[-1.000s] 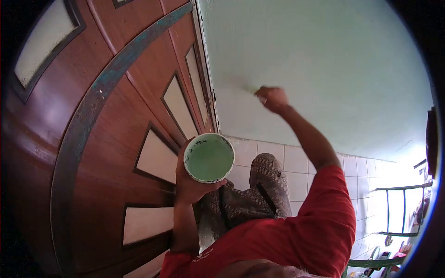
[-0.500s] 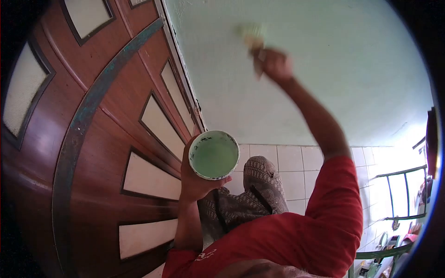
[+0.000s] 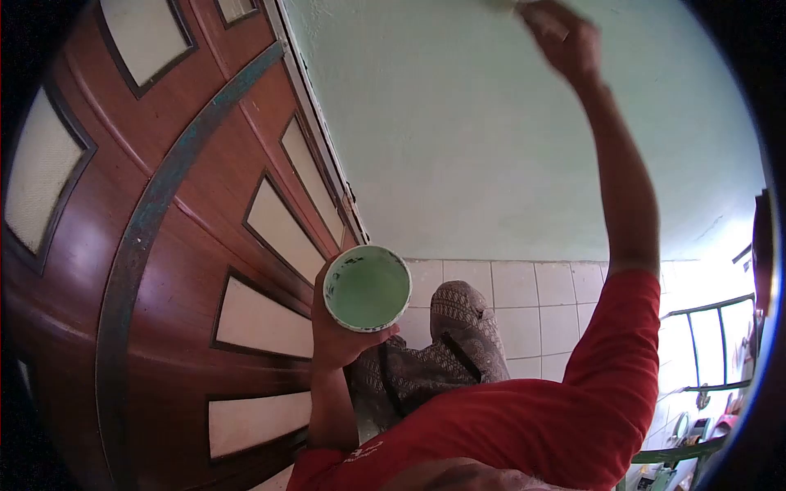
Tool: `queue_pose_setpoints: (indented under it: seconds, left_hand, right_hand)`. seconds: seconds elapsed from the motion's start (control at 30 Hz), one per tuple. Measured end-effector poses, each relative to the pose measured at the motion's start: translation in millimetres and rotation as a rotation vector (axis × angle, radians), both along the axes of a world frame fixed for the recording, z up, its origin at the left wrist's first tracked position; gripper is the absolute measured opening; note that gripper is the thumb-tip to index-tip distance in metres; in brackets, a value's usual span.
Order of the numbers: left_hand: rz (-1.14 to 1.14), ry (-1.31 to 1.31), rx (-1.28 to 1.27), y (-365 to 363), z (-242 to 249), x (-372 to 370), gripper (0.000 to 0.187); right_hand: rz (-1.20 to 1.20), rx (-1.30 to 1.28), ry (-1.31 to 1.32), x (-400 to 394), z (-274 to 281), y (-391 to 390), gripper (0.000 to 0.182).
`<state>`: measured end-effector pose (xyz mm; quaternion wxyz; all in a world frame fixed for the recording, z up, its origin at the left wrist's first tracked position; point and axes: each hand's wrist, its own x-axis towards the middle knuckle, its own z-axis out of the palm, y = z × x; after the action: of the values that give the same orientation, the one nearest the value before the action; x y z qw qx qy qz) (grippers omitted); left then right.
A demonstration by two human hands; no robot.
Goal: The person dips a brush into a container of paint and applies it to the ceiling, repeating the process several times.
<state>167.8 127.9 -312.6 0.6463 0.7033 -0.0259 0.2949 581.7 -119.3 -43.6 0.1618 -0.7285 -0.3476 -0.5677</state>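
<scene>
A round tub of pale green paint is held upright in my left hand, whose fingers wrap round its side and underside. My right hand is raised at the top of the view, near the light green wall, with its fingers closed round the handle of a paintbrush. Most of the brush head is cut off by the top edge of the view.
A dark red wooden door with pale panels and a green-stained metal band stands on the left. White floor tiles run along the wall's foot. At the right are a green metal rack and several small items.
My right hand has moved up and to the right with the brush, mostly out of view. My left hand and the paint tub have shifted slightly left and down.
</scene>
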Motion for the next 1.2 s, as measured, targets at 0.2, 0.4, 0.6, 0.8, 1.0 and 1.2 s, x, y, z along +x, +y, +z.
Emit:
queue_pose_setpoints:
  seconds: [0.2,0.4,0.6,0.8,1.0,1.2]
  left_hand:
    - [-0.041,-0.019,0.025,-8,2,8,0.116]
    - [-0.058,-0.02,-0.098,-5,1,-5,0.115]
    - [-0.006,-0.038,0.008,3,3,-17,0.116]
    - [-0.037,-0.088,-0.099,-5,10,-11,0.114]
    - [-0.058,-0.12,-0.067,-10,11,2,0.114]
    - [-0.067,-0.126,-0.068,-3,10,-5,0.114]
  right_hand:
    - [-0.152,-0.046,-0.348,42,-35,14,0.016]
    - [0.322,-0.434,0.034,-39,-302,56,0.017]
    - [0.239,-0.679,0.575,-44,-261,70,0.016]
    - [0.208,-0.347,0.069,-25,22,65,0.015]
    - [0.118,0.082,-0.394,-52,142,63,0.009]
    - [-0.392,-0.295,-0.85,7,-125,72,0.021]
